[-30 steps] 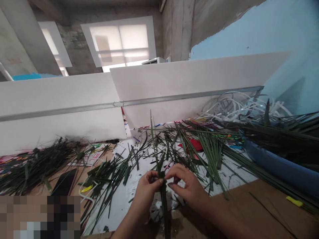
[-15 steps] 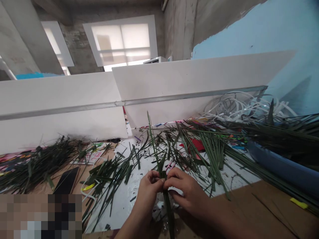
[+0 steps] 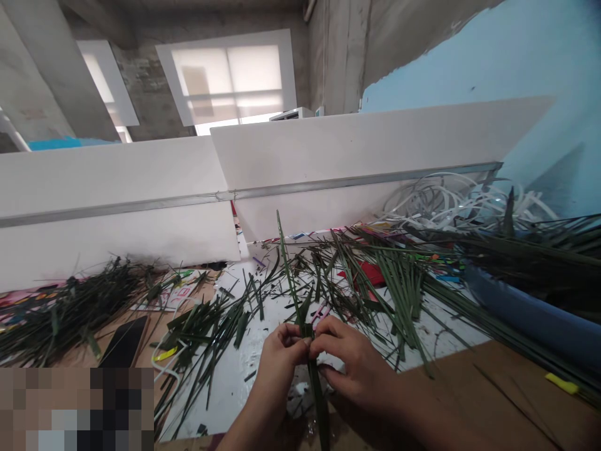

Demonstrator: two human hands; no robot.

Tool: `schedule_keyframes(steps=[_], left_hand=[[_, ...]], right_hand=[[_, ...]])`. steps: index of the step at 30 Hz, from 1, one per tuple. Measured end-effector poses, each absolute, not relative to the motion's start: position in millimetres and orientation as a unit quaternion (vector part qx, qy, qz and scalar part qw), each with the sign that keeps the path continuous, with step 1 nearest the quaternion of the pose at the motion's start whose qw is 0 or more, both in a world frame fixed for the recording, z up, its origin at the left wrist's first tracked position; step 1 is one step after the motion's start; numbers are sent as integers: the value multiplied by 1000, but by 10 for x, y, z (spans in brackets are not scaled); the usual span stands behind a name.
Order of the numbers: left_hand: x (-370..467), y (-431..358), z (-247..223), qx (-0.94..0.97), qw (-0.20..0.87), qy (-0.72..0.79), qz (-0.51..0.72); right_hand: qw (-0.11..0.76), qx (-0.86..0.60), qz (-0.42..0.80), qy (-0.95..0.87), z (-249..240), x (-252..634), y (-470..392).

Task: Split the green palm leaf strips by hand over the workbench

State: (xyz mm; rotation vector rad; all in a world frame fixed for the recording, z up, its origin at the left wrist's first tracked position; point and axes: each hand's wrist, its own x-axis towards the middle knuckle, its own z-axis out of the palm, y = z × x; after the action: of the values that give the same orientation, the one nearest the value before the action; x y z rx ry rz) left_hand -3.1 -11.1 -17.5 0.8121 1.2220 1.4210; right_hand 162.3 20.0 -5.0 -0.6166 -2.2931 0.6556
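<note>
My left hand (image 3: pixel 282 354) pinches a long green leaf (image 3: pixel 318 401) at the lower middle of the view. Close against it, my right hand (image 3: pixel 345 354) has its fingers closed on the same leaf from the right. The leaf runs from the bottom edge up between both hands, and a narrow green blade (image 3: pixel 287 263) stands up past them, its tip before the white panel. A small fold shows just above the fingertips. Fingers hide the exact spot where the leaf is held.
Cut leaf strips (image 3: pixel 401 294) lie over a white sheet (image 3: pixel 267 369). At right stands a blue basin (image 3: pixel 530 313) full of leaves, with white straps (image 3: pixel 451 200) behind. At left are a leaf pile (image 3: pixel 89 300) and a dark phone (image 3: pixel 124 341). White panels (image 3: pixel 328 150) form the back.
</note>
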Motion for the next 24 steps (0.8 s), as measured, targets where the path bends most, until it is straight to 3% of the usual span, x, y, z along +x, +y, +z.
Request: schedule_keyframes(steps=[24], left_hand=[[-40, -89, -149, 350, 506, 519, 593]], right_hand=[[331, -229, 251, -880, -79, 1638, 241]])
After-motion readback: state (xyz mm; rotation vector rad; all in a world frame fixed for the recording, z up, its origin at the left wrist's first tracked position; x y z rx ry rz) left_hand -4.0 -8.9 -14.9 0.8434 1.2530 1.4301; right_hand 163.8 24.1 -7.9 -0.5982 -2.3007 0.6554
